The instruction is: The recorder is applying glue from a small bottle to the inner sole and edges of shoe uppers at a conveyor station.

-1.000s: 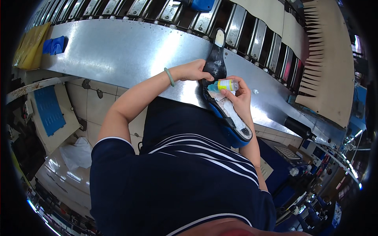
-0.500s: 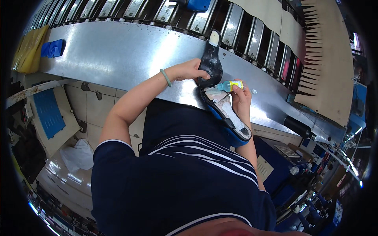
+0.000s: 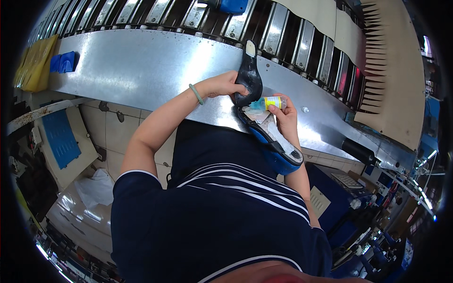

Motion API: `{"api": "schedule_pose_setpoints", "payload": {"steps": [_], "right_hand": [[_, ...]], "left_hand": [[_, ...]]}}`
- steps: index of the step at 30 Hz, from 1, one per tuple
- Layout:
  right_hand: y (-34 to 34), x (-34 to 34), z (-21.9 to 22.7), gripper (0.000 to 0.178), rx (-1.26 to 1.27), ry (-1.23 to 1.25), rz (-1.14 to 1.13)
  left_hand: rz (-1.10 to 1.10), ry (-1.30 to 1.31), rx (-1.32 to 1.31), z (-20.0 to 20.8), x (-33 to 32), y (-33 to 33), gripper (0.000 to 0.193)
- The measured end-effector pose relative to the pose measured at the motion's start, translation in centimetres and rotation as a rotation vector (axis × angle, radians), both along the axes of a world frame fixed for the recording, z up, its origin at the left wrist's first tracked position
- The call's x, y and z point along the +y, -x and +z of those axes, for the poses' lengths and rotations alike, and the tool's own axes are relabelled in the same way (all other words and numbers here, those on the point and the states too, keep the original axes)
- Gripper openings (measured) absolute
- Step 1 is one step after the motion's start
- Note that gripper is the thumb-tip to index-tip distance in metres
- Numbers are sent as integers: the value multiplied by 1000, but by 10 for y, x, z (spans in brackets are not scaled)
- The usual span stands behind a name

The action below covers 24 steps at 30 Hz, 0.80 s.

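Observation:
My left hand [image 3: 226,86] is closed on a black shoe sole [image 3: 250,75], its thumb pressed on the lower wide end. The sole's narrow end, with a pale patch, points away from me. Between the fingers of my right hand [image 3: 286,118] lies a small bottle [image 3: 272,102] with a yellow and white label. Its bluish tip points left, at the gap between the sole and the sandal upper [image 3: 264,128]. That upper, black with a whitish underside, sits on a blue shoe last [image 3: 282,162] by my right wrist. Whether the tip touches the sole is hard to see.
The metal bench top [image 3: 141,61] runs in front of me, with a roller conveyor [image 3: 188,19] beyond it. A small white cap [image 3: 305,109] lies right of the bottle. Blue pieces [image 3: 63,62] and yellow sheets [image 3: 35,63] are at the left; a black cylinder [image 3: 358,150] is at the right.
The bottle and my right hand have shifted a little left, closer to the sole. The sole's far end has swung slightly left and nearer to me.

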State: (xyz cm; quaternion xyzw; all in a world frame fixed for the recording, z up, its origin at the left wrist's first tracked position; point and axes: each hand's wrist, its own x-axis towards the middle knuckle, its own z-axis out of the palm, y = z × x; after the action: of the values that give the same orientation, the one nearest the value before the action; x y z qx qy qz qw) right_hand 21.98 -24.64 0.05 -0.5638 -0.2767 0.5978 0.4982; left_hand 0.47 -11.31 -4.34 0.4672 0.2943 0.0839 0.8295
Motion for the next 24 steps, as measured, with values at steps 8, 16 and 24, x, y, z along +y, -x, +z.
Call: {"api": "schedule_pose_setpoints", "payload": {"steps": [8, 16, 24], "right_hand": [[-1, 6, 2, 41, -34, -36, 89], [-4, 11, -5, 40, 25, -69, 163], [-4, 13, -5, 40, 56, -100, 227]], "left_hand": [[-104, -11, 41, 4, 9, 0, 25], [-178, -43, 104, 7, 17, -4, 25], [-182, -97, 133, 27, 11, 0, 27]]}}
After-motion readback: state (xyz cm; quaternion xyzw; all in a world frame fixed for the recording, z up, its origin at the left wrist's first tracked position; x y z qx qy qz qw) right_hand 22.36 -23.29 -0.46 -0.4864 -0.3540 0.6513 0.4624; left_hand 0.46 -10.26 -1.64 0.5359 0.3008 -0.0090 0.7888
